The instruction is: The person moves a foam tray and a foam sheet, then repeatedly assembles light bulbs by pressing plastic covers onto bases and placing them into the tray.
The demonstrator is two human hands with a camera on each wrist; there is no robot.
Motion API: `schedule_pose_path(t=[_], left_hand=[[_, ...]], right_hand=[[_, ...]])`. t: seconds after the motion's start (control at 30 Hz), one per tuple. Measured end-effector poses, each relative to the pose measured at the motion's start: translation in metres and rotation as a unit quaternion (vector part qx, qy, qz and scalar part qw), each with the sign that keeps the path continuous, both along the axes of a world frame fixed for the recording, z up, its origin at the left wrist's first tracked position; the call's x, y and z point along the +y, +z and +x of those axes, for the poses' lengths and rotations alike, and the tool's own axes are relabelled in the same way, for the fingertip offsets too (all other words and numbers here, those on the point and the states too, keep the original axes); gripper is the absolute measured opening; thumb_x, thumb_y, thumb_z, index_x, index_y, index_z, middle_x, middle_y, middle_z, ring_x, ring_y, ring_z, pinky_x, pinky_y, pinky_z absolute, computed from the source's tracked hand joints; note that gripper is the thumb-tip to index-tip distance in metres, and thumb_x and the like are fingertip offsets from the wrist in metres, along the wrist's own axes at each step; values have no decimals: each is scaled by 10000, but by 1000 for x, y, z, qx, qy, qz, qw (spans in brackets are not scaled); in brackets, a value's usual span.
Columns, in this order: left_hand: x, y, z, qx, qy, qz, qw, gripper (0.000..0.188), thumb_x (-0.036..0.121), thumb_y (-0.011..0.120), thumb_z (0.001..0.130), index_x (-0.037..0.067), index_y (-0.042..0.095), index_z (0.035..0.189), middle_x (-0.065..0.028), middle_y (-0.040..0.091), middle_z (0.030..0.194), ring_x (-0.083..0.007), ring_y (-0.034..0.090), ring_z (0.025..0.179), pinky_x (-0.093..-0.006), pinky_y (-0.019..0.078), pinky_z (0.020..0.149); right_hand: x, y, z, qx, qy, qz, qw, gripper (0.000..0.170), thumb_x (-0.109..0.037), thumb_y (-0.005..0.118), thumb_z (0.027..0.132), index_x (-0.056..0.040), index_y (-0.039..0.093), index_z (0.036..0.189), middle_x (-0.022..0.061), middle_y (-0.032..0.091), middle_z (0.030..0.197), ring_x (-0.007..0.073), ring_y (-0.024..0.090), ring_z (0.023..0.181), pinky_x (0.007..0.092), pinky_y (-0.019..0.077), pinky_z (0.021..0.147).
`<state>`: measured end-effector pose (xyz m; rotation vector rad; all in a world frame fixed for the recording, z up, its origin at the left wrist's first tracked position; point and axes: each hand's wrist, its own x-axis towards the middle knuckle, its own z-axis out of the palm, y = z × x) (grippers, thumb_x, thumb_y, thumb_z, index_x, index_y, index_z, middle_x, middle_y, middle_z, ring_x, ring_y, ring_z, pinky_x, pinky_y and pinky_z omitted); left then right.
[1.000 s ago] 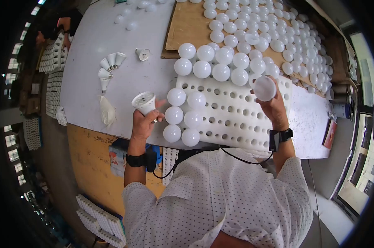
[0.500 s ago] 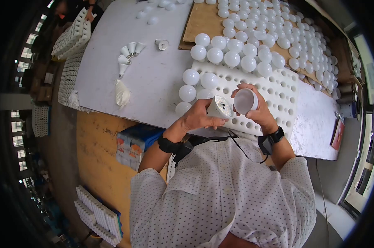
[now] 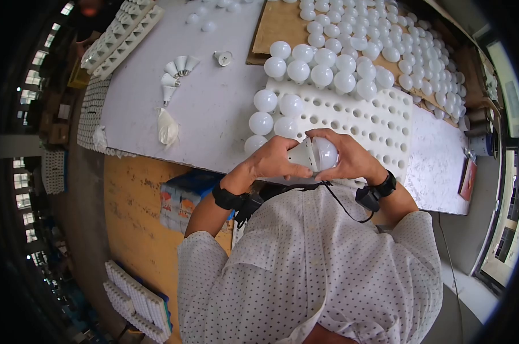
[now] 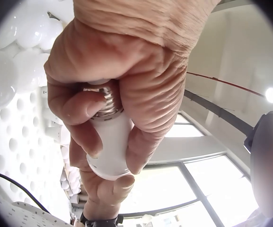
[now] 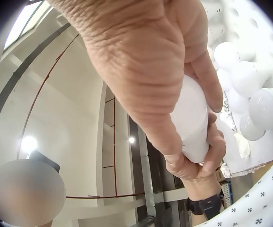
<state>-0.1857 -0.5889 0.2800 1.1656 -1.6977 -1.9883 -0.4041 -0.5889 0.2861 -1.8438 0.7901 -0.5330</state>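
In front of the shirt, my left hand [image 3: 274, 159] grips the white housing of a light bulb [image 3: 299, 156]. Its metal screw cap [image 4: 109, 105] lies among the curled fingers in the left wrist view. My right hand [image 3: 354, 157] holds a white dome cover [image 3: 327, 153] against the housing's wide end, thumb and fingers around it. Housing and cover sit in line, rim to rim, and the right wrist view shows the dome [image 5: 190, 101] partly hidden by the palm. Just beyond the hands is a white foam tray [image 3: 357, 123] with rows of holes, several round-topped bulbs [image 3: 265, 100] standing at its left.
Many white domes [image 3: 351, 43] cover the brown cardboard [image 3: 276, 28] at the back right. Several bulb housings [image 3: 176, 69] and a single one [image 3: 223, 58] lie on the table's left, near a crumpled white bag [image 3: 168, 127]. Stacked white trays [image 3: 122, 37] stand far left.
Both hands have come together in front of the body, the left moving right, the right moving left and down. The cover, its hollow side showing before, now meets the housing.
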Motion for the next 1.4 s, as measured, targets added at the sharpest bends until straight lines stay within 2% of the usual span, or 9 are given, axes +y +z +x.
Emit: schedule_pose_path(t=[0.33,0.5,0.6,0.8,1.03,1.13,1.2,1.33,1.4], left_hand=[[-1,-5,8,-49,-22,-44,998,501,309,801,605,-64,604,876,-84,615,692,-112,579,537,-233,464,477],[-4,-10,7,-13,-42,-95,995,489,304,788,618,-53,602,896,-83,628,729,-115,591,577,-241,475,550],[-2,-23,2,31,-52,-146,987,481,297,784,624,-49,598,902,-87,631,765,-117,589,589,-247,477,585],[10,-3,-9,13,-51,-8,999,457,285,774,644,-52,594,896,-89,617,742,-101,575,566,-225,449,474],[4,-10,-9,10,-50,18,999,440,293,763,663,-46,596,888,-78,607,690,-93,566,536,-222,439,454],[1,-14,-7,8,-69,-9,998,432,297,758,667,-40,599,886,-78,611,697,-101,577,546,-226,450,481],[4,-27,-6,55,-38,-253,965,453,332,751,678,-37,600,893,-90,619,699,-109,590,563,-230,456,507],[2,-25,2,-11,-59,-308,950,504,390,738,689,-42,598,909,-117,629,740,-119,597,560,-226,460,489],[-7,-13,2,-13,-48,-14,999,547,462,612,789,-41,556,995,-154,632,759,-138,595,504,-204,447,406]], right_hand=[[4,-9,16,36,12,-42,998,774,-250,785,604,-29,397,1236,160,555,1096,296,570,982,368,468,817],[9,-20,31,-101,-75,-137,983,660,-115,737,559,-33,455,1150,124,543,1005,281,548,936,352,455,806],[10,-27,25,-150,-36,-177,972,560,-61,703,518,-40,508,1043,106,530,945,247,530,885,338,446,775],[22,-29,20,-172,-55,-128,975,470,-52,690,488,-60,522,926,97,520,907,226,525,830,310,438,730],[17,-37,21,-163,-57,-98,980,488,-45,692,479,-69,515,933,93,513,916,227,517,813,316,432,725],[15,-39,23,-174,-61,-100,978,489,-40,695,474,-67,512,927,90,510,906,236,518,829,323,429,738],[15,-47,24,-194,-44,-137,970,574,-51,721,489,-69,497,1017,100,487,968,239,504,891,323,417,785],[15,-48,29,-182,-78,-133,971,726,-63,754,520,-79,422,1165,104,449,1058,232,478,984,331,399,850],[11,-52,28,-202,-93,-25,975,866,-84,786,539,-83,317,1267,107,406,1158,225,444,1077,346,378,907]])
